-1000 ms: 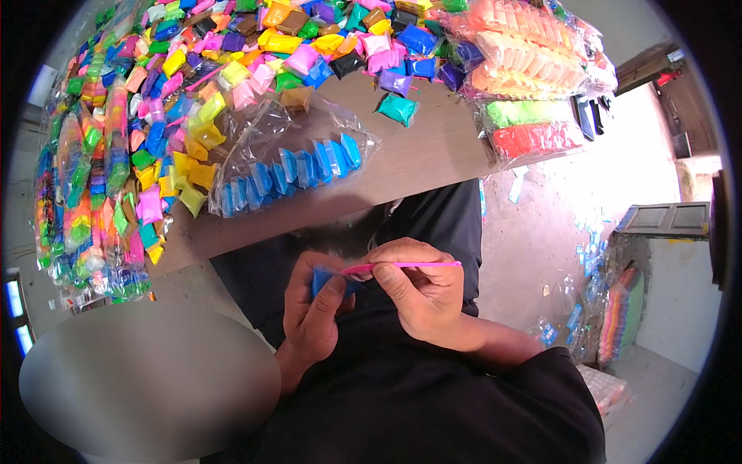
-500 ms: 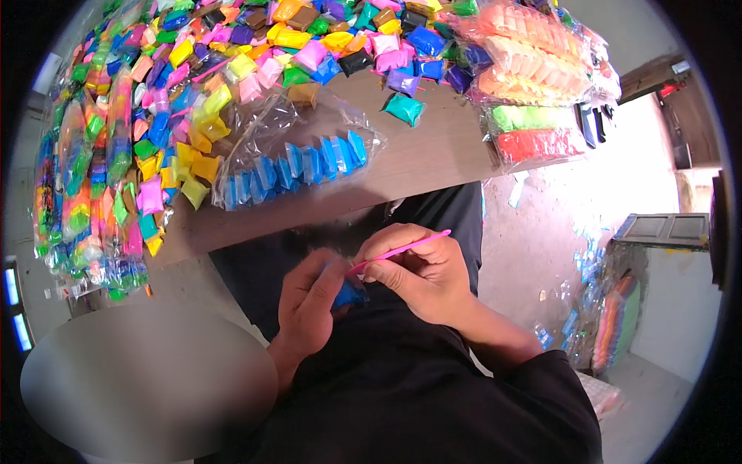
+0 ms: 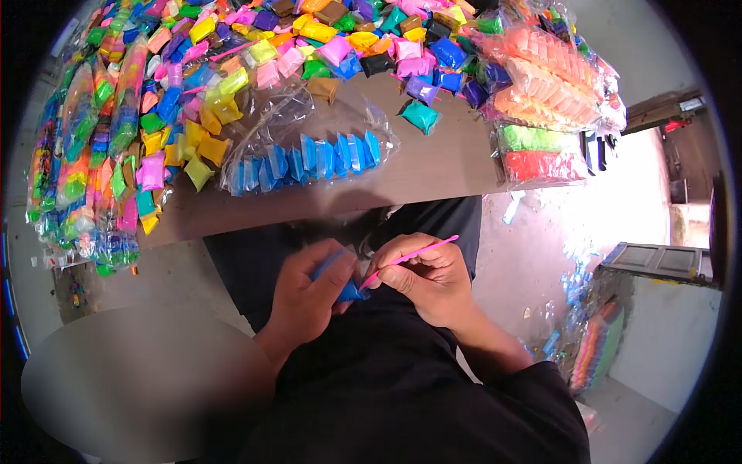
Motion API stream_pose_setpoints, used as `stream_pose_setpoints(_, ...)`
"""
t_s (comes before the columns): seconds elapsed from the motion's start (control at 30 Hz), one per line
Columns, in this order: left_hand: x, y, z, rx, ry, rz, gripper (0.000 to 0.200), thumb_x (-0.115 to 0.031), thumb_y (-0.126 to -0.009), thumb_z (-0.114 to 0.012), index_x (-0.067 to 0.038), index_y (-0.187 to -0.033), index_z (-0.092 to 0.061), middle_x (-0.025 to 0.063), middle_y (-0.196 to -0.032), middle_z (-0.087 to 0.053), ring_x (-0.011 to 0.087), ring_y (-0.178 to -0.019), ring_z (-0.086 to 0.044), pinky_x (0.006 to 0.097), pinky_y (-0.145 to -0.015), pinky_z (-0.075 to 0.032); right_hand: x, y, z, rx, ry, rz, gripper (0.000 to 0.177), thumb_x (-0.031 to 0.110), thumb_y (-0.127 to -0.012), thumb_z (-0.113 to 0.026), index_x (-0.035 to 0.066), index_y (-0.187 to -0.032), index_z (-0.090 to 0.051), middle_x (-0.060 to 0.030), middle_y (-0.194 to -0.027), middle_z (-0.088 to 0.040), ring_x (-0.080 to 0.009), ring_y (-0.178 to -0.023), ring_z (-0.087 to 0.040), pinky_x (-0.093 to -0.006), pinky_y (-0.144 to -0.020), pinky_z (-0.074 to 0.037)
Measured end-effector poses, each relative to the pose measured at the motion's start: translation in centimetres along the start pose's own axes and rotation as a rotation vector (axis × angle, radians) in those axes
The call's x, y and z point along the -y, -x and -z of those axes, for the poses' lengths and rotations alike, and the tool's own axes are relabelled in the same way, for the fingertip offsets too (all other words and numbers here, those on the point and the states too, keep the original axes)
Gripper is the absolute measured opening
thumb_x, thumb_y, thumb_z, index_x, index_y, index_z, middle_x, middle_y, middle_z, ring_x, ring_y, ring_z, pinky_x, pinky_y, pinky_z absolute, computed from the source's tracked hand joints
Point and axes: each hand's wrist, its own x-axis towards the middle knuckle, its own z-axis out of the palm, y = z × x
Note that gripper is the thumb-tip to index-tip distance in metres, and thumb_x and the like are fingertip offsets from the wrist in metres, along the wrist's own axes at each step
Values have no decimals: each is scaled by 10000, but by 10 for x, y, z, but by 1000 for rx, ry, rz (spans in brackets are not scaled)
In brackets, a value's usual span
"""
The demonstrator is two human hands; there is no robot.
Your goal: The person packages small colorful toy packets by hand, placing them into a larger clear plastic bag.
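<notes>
Over my lap, my left hand [image 3: 311, 288] is closed around a small blue packet [image 3: 352, 292], part of which shows below the thumb. My right hand [image 3: 423, 278] pinches a thin pink plastic stick [image 3: 421, 252]. Its lower end meets the packet's edge near my left fingertips; whether it goes inside cannot be made out. Ahead of my hands, on the table [image 3: 309, 203], lies a clear plastic bag [image 3: 363, 124] with a row of several blue packets [image 3: 317, 158] in it.
Many loose coloured packets [image 3: 336, 50] cover the table's far side. Long filled bags [image 3: 127, 108] lie at the left. Bags of orange packets [image 3: 541, 85] sit on green and red ones [image 3: 541, 155] at the right. Plastic scraps [image 3: 576, 278] litter the floor beside a wooden-topped cabinet [image 3: 657, 259].
My left hand has turned, so more of the blue packet shows. The stick's lower end has shifted down to the packet's edge. The view has moved slightly.
</notes>
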Motion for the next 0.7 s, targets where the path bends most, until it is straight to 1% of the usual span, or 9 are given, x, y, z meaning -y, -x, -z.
stream_pose_setpoints(0.17, -3, -2, 4, 32, -26, 20, 276, -292, -1045, -591, -72, -881, -611, -9, -703, -579, 27, -504, -453, 205, -438, -334, -3, 0, 0, -43, 12, 33, 97, 68, -982, -696, -24, -1013, -689, -86, -944, -710, -118, -845, -656, -269, -752, -516)
stream_pose_setpoints(0.3, -4, -4, 5, 44, -36, -11, 270, -289, -1044, -597, -73, -884, -615, -13, -696, -577, 27, -506, -458, 206, -440, -342, 2, -2, 8, 44, 98, -21, 97, 83, -990, -690, -13, -1004, -686, -71, -927, -700, -108, -844, -651, -267, -751, -521)
stream_pose_setpoints(0.37, -6, -5, 5, 40, -46, 14, 268, -252, -1040, -605, -30, -893, -633, -1, -657, -574, 39, -530, -492, 236, -485, -362, 2, -3, 9, 76, 115, -36, 97, 88, -994, -686, -9, -1001, -683, -66, -921, -696, -107, -844, -650, -268, -750, -522)
stream_pose_setpoints(0.4, -5, -5, 4, 41, -46, 14, 268, -252, -1040, -605, -30, -893, -633, -1, -657, -574, 39, -530, -492, 236, -485, -362, 1, -4, 10, 92, 79, -55, 104, 94, -996, -685, -9, -1007, -676, -62, -916, -693, -103, -843, -648, -267, -744, -519)
stream_pose_setpoints(0.47, 0, -7, 3, 64, -47, -8, 254, -276, -1043, -610, -75, -887, -621, -17, -681, -575, 23, -523, -474, 208, -457, -360, 1, -5, 11, 108, 43, -73, 111, 101, -998, -684, -9, -1014, -670, -59, -912, -690, -100, -843, -646, -265, -738, -516)
stream_pose_setpoints(0.57, 5, -8, 7, 113, -101, 31, 262, -251, -1037, -613, -49, -870, -626, -16, -652, -561, 36, -542, -496, 239, -496, -372, 4, -9, 19, 153, 19, -155, 112, 94, -992, -687, -9, -1021, -656, -60, -896, -695, -107, -836, -648, -277, -732, -518)
stream_pose_setpoints(0.63, 10, -9, 8, 163, -121, 18, 260, -247, -1037, -611, -53, -865, -624, -22, -650, -555, 34, -543, -493, 239, -498, -371, 7, -14, 28, 322, 170, -111, 85, 69, -990, -675, -8, -1016, -649, -65, -882, -699, -124, -828, -656, -290, -731, -522)
stream_pose_setpoints(0.67, 11, -10, 8, 212, -140, 5, 257, -243, -1036, -610, -57, -860, -622, -27, -648, -548, 32, -544, -491, 239, -500, -369, 11, -17, 30, 322, 170, -110, 85, 69, -990, -675, -8, -1016, -649, -65, -882, -699, -124, -828, -656, -290, -731, -522)
stream_pose_setpoints(0.7, 11, -10, 8, 213, -140, 5, 257, -243, -1036, -610, -57, -860, -622, -27, -648, -548, 32, -544, -491, 239, -500, -369, 17, -19, 32, 366, 255, -100, 67, 56, -990, -665, -6, -1008, -648, -68, -878, -703, -134, -816, -661, -295, -725, -522)
